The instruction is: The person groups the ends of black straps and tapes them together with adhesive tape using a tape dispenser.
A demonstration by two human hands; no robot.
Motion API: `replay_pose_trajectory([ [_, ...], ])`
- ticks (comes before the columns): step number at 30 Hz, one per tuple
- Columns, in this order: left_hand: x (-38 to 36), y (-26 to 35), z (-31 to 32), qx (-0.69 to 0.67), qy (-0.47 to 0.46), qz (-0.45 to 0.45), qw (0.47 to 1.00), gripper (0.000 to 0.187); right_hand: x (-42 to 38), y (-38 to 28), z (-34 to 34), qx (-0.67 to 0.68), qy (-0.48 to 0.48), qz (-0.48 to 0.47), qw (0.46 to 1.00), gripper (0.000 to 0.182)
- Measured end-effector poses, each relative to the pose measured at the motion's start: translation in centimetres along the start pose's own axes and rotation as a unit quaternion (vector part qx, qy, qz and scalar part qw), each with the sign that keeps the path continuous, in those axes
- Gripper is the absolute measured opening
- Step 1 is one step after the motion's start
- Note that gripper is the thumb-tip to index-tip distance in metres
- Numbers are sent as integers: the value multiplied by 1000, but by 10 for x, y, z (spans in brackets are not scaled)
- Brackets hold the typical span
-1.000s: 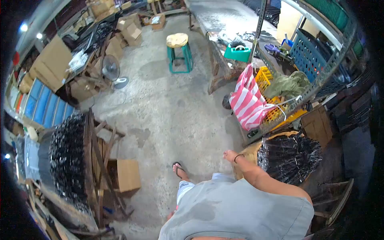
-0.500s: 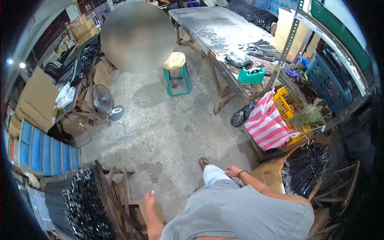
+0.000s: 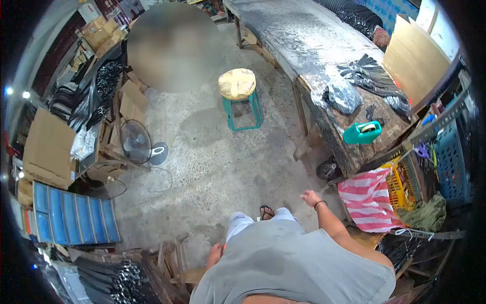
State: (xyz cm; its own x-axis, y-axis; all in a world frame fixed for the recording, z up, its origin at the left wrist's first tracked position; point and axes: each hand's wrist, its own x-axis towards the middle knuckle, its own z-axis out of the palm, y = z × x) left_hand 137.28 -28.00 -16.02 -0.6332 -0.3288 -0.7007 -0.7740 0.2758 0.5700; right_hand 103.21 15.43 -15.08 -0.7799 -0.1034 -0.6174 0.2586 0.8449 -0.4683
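Walking across a concrete floor (image 3: 212, 152), the person carries nothing: the right hand (image 3: 310, 196) swings free out at the side, wristband on, fingers loose and uncurled, grasping nothing; the left hand (image 3: 214, 253) hangs low against the grey shirt, half hidden by it, so whether its fingers are curled or slack cannot be told. Nearest the right hand are a red-and-white striped bag (image 3: 368, 200), slung over the edge of a yellow crate (image 3: 402, 185), and a dark wheel (image 3: 326, 168) under the long wooden workbench (image 3: 304, 40). The bench top is worn and grey; on its near end lie black plastic-wrapped bundles (image 3: 372, 76) and a teal tape dispenser (image 3: 362, 133), probably kept there for packing within reach of the bench. A green stool (image 3: 239, 96) with a yellow cushion stands just beside the bench, clear of the walkway. A floor fan (image 3: 135, 144) stands to the left, cord trailing on the floor, near flat cardboard (image 3: 48, 147) and a blue tray rack (image 3: 73, 219). Nearest the left hand, wooden frames (image 3: 172, 263) stacked with more black bundles crowd the foreground. Floor is stained, patchy, cluttered at the edges.
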Motion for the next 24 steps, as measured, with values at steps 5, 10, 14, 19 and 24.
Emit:
replay_pose_trajectory([
  [5,131,-13,-53,170,-46,-6,984,51,56,-99,-53,100,55,-34,993,45],
  [10,269,71,-127,51,-11,31,998,45,107,-124,-35,81,77,16,994,47],
  [14,336,223,-200,92,-64,76,991,42,118,-138,-22,6,-4,111,994,45],
  [19,472,350,-266,187,-33,138,972,44,132,-185,-36,122,166,142,968,32],
  [24,583,469,-278,216,-33,168,961,52,155,-261,-123,233,418,74,875,20],
])
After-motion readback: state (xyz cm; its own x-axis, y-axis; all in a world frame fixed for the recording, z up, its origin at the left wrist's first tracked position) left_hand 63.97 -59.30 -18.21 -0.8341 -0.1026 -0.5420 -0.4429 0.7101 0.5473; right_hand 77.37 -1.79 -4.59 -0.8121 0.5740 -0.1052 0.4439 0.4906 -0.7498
